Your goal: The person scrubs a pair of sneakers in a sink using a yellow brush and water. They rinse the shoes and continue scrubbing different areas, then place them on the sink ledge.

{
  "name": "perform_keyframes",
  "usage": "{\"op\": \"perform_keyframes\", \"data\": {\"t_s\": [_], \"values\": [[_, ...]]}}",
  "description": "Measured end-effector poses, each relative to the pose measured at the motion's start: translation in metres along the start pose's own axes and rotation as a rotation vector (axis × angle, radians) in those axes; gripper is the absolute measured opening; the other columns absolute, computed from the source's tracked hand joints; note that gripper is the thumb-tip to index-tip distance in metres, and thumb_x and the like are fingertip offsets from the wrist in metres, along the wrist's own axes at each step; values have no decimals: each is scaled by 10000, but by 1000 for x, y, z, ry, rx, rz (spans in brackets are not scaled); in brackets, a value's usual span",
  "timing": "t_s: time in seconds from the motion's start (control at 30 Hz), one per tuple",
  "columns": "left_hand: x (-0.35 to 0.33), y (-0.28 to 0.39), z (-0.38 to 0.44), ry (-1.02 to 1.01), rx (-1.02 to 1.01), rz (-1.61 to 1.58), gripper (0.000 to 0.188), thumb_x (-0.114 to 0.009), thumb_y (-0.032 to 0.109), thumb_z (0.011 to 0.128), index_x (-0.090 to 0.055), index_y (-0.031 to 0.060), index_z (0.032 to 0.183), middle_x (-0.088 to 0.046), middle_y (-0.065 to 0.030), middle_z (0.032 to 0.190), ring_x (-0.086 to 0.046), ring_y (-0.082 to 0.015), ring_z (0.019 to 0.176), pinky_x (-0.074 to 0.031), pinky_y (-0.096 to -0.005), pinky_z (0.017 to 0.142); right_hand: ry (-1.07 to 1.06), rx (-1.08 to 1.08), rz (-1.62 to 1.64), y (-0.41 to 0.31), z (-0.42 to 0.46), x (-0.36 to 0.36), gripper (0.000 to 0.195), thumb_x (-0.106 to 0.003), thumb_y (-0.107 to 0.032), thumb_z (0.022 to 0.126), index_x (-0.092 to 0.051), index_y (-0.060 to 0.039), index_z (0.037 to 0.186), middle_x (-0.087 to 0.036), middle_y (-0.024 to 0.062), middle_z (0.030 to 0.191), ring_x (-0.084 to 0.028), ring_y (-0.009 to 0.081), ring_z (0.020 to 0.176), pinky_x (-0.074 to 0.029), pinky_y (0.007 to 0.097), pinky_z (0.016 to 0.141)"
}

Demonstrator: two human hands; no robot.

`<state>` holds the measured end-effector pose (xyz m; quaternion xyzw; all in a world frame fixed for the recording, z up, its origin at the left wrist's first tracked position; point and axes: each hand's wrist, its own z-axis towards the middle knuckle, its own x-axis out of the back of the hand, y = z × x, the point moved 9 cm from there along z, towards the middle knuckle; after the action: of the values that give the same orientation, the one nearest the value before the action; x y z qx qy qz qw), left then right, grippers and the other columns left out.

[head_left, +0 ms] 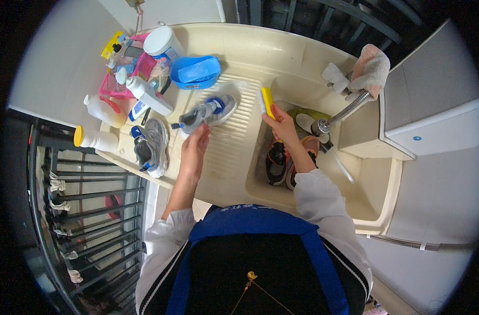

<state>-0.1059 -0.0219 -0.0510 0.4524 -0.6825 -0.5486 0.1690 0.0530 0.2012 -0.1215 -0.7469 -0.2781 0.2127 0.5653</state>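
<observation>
My right hand (283, 125) grips a yellow scrub brush (268, 103) with white bristles, held over the edge of the sink basin. My left hand (196, 143) is at the heel end of a wet grey and blue sneaker (210, 112) lying on the ribbed washboard; whether its fingers grip the shoe cannot be told. The matching sneaker (151, 147) rests on the counter farther left. Below my right hand, a pair of dark shoes with orange parts (277, 163) sits in the basin, partly hidden by my forearm.
Left of the washboard stand a blue plastic basin (196, 73), a white tub (161, 41), a pink basket (115, 86), a white pump bottle (151, 94) and a yellow-capped bottle (101, 139). A flexible metal faucet hose (347, 105), a cloth (369, 71) and a white-handled brush (343, 167) are at right.
</observation>
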Motion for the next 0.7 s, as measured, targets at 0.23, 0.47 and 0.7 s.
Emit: {"op": "perform_keyframes", "data": {"t_s": [0.23, 0.47, 0.7], "values": [[5, 56, 51, -43, -315, 620, 438, -463, 376, 925, -664, -11, 972, -638, -89, 894, -562, -144, 933, -429, -303, 818, -7, 50, 95, -15, 7, -3, 612, -649, -258, 846, -381, -73, 1365, -493, -25, 610, -376, 49, 381, -293, 214, 336], [-26, 47, 71, -232, -98, 1363, 755, -303, 634, 885, -638, -41, 932, -607, -285, 916, -578, -383, 928, -425, -403, 829, -15, 138, 148, -18, 9, -14, 397, -611, -274, 875, -509, -32, 1173, -495, -22, 649, -365, 45, 371, -276, 215, 325], [-34, -38, 100, -223, 500, 25, 811, -277, 648, 881, -395, -24, 1319, -510, -155, 1275, -504, -263, 1144, -346, -357, 1002, -68, 247, -91, -18, 35, -44, 493, -588, -302, 890, -446, -65, 1298, -605, 31, 791, -546, 113, 549, -430, 255, 487]]}}
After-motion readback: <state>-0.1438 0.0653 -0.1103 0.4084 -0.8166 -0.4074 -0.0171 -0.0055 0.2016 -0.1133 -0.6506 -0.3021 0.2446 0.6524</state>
